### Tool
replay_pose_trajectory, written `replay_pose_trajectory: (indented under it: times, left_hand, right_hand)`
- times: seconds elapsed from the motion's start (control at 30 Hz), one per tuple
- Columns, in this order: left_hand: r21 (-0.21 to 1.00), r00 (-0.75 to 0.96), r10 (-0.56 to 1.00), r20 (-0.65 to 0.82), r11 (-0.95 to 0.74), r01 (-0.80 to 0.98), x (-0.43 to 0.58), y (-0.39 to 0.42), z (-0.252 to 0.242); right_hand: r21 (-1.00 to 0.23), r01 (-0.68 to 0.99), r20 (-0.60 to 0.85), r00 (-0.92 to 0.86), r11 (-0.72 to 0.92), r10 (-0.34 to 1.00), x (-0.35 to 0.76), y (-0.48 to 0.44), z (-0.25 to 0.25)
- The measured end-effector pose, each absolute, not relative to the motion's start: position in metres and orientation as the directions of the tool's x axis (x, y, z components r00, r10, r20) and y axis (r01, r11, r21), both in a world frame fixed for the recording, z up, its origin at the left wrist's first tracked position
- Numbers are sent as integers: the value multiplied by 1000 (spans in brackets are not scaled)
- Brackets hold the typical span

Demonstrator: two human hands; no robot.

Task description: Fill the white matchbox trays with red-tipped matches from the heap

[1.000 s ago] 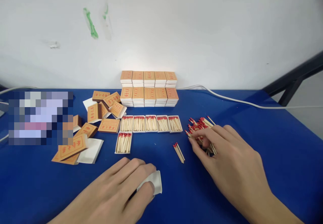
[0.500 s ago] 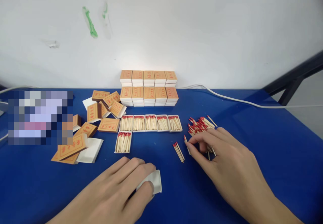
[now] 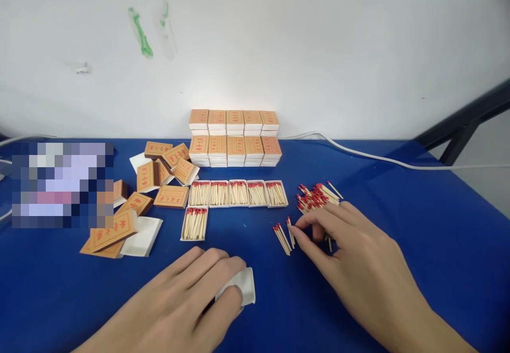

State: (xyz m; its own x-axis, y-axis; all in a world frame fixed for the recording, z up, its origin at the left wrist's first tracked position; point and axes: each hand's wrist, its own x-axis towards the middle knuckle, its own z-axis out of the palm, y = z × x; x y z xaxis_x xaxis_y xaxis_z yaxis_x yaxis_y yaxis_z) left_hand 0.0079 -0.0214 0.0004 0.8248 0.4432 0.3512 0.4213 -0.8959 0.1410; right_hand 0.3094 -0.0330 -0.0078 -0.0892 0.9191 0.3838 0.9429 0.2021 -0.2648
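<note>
My left hand (image 3: 195, 294), fingers curled, grips an empty white matchbox tray (image 3: 247, 286) low on the blue table. Its fingers cover most of the tray's left side. My right hand (image 3: 354, 252) is closed in a loose pinch, thumb and index fingertips at a red-tipped match (image 3: 289, 222). Just left of that match lies a small group of matches (image 3: 281, 239), side by side. Behind the right fingers spreads a loose pile of matches (image 3: 316, 199), partly hidden by the hand. Several filled trays (image 3: 238, 194) form a row, with one more filled tray (image 3: 194, 224) in front at the left.
Stacked orange matchboxes (image 3: 235, 148) stand against the white wall (image 3: 338, 50). Loose matchbox sleeves and boxes (image 3: 171, 197) lie scattered at the left, near a blurred-out object (image 3: 59, 183). A white cable (image 3: 358, 155) runs along the back right, by a dark metal bar (image 3: 474, 119).
My right fingertips have shifted slightly left, bringing the match close beside the small group. My left hand and the tray have stayed in place.
</note>
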Motion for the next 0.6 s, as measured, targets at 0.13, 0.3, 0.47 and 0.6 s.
replay_pose_trajectory:
  times: [0.13,0.3,0.47,0.6]
  left_hand:
    - [127,829,430,357,-902,413,8,-20,2]
    - [159,819,447,360,-894,418,10,-20,2]
    - [142,817,437,375,-898,416,11,-20,2]
    - [146,826,436,358,-900,411,11,-19,2]
  right_hand:
    - [-317,921,336,-113,226,935,308,-34,-10]
    - [-355,904,302,-130,238,945,306,-35,-12]
    - [-362,907,293,-109,215,950,307,-34,-12]
    - [-357,913,294,-92,198,951,308,-34,-11]
